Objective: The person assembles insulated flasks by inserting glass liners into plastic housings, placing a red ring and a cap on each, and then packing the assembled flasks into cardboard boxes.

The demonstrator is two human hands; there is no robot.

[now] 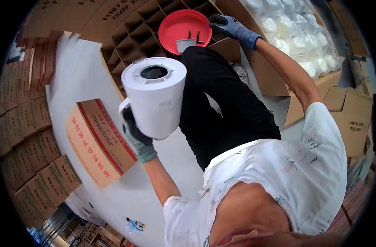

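My left hand (137, 136), in a grey-green glove with dark palm and fingers, grips a white plastic jug (159, 105) by its handle side. The jug is held bottom up, with a round dark hole in the raised end; its faint print is upside down. My right hand (229, 28), in a blue-grey glove with dark fingers, has its fingers closed at the right rim of a red round basin (171, 35). In the basin lie a few small dark screw-like pieces (198, 38). A small whitish cup (185, 44) sits at its near edge, beside my knee.
The basin rests on a large carton (126, 51) with cardboard dividers. Right of it stands a box of bagged white round items (303, 45). A printed carton (101, 142) is on the floor at left. Stacked cartons (27, 131) line the left side; an open box (352, 115) stands right.
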